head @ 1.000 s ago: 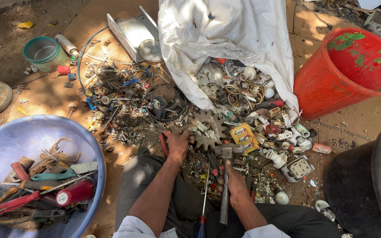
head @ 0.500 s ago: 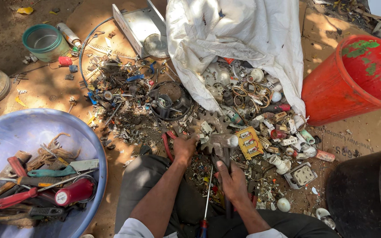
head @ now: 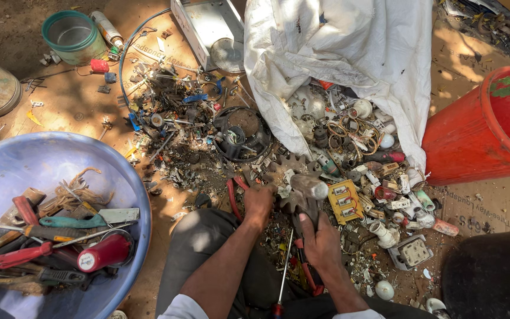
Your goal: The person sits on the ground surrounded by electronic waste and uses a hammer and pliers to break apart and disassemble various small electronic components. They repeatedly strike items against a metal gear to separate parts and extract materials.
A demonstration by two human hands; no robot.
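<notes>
My left hand (head: pixel 259 201) is closed on a small part, pressed against a rusty toothed gear (head: pixel 287 174) lying in the scrap. My right hand (head: pixel 320 236) grips the handle of a hammer (head: pixel 308 188), whose grey metal head sits just right of the left hand, close above the gear. Red-handled pliers (head: pixel 233 195) lie by my left hand. A screwdriver (head: pixel 283 277) rests between my forearms over my dark trousers.
A blue basin (head: pixel 36 165) holding tools sits at the left. A white sack (head: pixel 349 59) spills scrap parts at the top right, beside a red bucket (head: pixel 485 130). A yellow switch plate (head: pixel 345 201), a green tin (head: pixel 73 35) and a black tub (head: pixel 491 277) lie around.
My right hand has slid up the hammer handle and the hammer head has swung down toward the gear. The view has shifted slightly.
</notes>
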